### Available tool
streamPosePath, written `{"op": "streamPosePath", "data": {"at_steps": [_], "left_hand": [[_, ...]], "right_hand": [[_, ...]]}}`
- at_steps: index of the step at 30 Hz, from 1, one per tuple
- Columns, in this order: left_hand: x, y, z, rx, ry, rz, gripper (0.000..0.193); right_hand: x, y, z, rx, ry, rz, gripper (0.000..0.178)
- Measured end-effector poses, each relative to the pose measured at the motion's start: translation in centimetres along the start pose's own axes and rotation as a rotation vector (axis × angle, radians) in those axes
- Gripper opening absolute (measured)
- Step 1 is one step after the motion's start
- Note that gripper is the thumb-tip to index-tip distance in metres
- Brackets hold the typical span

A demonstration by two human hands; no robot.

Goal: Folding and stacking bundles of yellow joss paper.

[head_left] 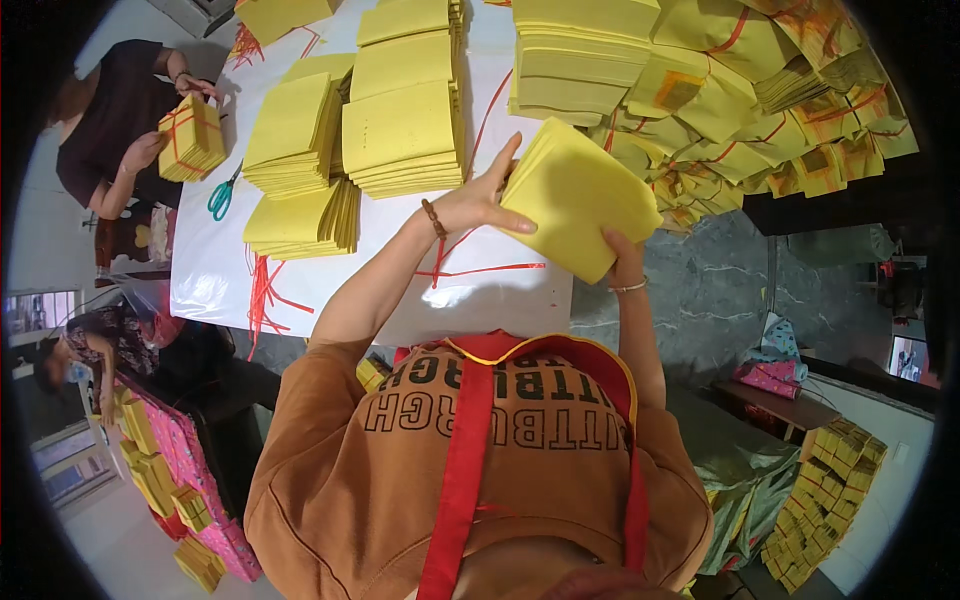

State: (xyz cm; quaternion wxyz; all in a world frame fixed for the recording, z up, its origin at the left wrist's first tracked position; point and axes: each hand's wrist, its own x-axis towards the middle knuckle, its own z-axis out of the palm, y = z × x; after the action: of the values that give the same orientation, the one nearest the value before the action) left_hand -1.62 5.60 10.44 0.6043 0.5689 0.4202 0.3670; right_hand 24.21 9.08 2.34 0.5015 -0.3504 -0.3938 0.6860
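Note:
Between my two hands I hold a stack of yellow paper (580,200), tilted above the near right edge of the white table. My left hand (487,203), with a brown bead bracelet at the wrist, grips the stack's left side, thumb on top. My right hand (625,258) clasps its lower right corner; most of those fingers are hidden beneath it. Beneath my left wrist, red ribbons (490,268) lie crossed on the white tabletop (400,300). Tall piles of yellow paper (405,135) stand just beyond my left forearm.
Teal-handled scissors (221,200) lie at the table's left edge, near a co-worker's hands holding a tied yellow bundle (193,138). Loose red ribbons (262,295) hang over the front edge. Many red-tied bundles (725,100) are heaped at the far right. Another person (95,355) is at lower left.

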Motion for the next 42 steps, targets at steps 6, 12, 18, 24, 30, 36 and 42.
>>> {"op": "streamPosePath", "data": {"at_steps": [6, 12, 18, 24, 30, 36, 42], "left_hand": [[-1.9, -5.8, 1.4, 0.313, 0.071, 0.131, 0.133], [-4.8, -13.1, 0.9, 0.808, 0.054, 0.15, 0.131], [-4.6, -13.1, 0.9, 0.969, 0.181, 0.258, 0.125], [-5.2, -11.7, 1.9, 0.845, 0.175, 0.141, 0.109], [-6.4, -10.9, 1.5, 0.624, 0.217, 0.214, 0.12], [-5.0, 0.8, 4.0, 1.257, 0.135, 0.419, 0.127], [-4.1, -0.3, 8.1, 1.477, -0.108, 0.161, 0.113]], "right_hand": [[-3.0, 0.3, -1.7, -0.32, -0.112, 0.186, 0.067], [-4.2, 3.9, -2.5, -0.958, -0.478, -0.261, 0.107], [-4.3, 5.3, -2.8, -0.574, -0.413, -0.072, 0.103], [-4.7, 4.9, -2.8, -1.118, -0.49, -0.465, 0.072], [-4.1, 6.3, -4.2, -1.071, -0.535, -0.321, 0.056], [-3.9, 6.1, -3.8, -1.064, -0.57, -0.333, 0.049], [-5.2, 5.5, -2.7, -0.99, -0.47, -0.207, 0.046]]}}
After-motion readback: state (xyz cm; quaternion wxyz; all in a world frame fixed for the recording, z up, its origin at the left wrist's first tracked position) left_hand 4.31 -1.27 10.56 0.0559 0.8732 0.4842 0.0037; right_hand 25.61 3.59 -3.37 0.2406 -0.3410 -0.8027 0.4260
